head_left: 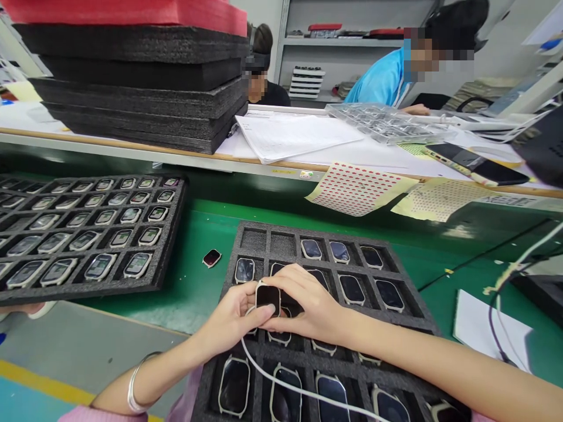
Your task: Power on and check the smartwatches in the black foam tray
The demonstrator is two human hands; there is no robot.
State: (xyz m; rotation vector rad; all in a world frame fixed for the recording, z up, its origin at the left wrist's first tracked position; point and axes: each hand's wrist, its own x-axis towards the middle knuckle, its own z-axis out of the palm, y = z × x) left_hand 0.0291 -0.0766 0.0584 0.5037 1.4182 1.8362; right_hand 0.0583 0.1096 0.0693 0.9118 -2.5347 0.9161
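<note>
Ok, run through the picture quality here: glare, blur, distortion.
Head view: bright, even light with soft shadows; the watch held between the left hand and right hand is sharp; screens in the left foam tray catch pale glare; wide-angle bend curves the bench edge and stretches the bottom corners; the far shelves look softer.

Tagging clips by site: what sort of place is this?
Probably an electronics assembly or test line. The left hand and right hand hold a watch over a foam tray of similar watches; a second tray lies to the left, and stacked foam sheets sit on the bench behind.
</note>
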